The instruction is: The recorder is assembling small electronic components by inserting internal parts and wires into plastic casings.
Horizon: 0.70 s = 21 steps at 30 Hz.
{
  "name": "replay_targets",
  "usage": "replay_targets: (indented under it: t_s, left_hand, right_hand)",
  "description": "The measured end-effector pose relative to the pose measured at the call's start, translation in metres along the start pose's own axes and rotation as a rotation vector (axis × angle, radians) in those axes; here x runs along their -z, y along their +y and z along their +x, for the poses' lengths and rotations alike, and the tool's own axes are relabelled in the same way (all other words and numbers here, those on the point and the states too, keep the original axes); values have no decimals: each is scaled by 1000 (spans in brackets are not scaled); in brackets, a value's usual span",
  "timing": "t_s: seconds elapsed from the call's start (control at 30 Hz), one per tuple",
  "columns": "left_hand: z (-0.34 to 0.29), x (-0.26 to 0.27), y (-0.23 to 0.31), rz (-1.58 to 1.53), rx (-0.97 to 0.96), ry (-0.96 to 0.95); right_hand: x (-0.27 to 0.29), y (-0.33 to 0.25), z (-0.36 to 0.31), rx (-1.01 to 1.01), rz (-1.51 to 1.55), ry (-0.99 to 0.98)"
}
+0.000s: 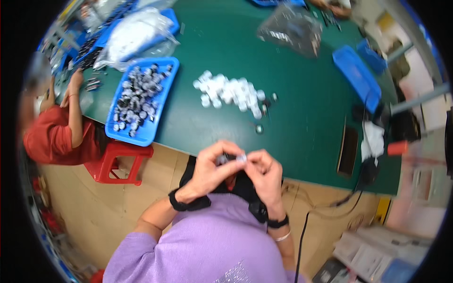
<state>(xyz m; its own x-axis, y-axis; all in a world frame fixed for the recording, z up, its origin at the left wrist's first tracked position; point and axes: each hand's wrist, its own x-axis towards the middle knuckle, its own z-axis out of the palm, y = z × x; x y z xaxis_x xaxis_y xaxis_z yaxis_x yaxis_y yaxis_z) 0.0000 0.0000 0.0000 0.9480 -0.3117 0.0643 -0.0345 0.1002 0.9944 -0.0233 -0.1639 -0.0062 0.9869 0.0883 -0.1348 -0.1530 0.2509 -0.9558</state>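
Note:
My left hand (pixel 211 169) and my right hand (pixel 265 175) meet just in front of the table's near edge, fingertips pinched together. Between them is a small whitish, partly clear piece (pixel 241 158); blur and fingers hide its exact kind. Both hands are closed on it. Beyond them a pile of small round white caps (pixel 231 91) lies on the green table (pixel 212 47). At the pile's right end are a few small dark pieces, one of them a round dark part with a pale centre (pixel 259 129) closer to me.
A blue tray (pixel 159 113) of black-and-clear round parts stands at left, with a bag of white pieces (pixel 137 35) behind it. A co-worker in a red shirt (pixel 59 137) sits left, near a red stool (pixel 113 162). At right are a blue bin (pixel 356 78) and a dark bag (pixel 292 30).

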Motion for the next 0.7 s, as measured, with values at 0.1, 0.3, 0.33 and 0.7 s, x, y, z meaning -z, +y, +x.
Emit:
replay_targets:
  t_s: [0.1,0.3,0.33,0.7]
  left_hand:
    - [-33,3,30,46,222,31]
    - [11,10,-19,46,-159,-79]
    - [7,11,-17,50,-97,-99]
    - [-6,21,9,-445,159,-134]
  right_hand:
    - [-25,4,-36,-4,-78,98]
    - [-11,-10,-1,102,-214,117]
    - [-13,-9,-1,102,-214,104]
    - [-34,-61,-13,-154,-333,152]
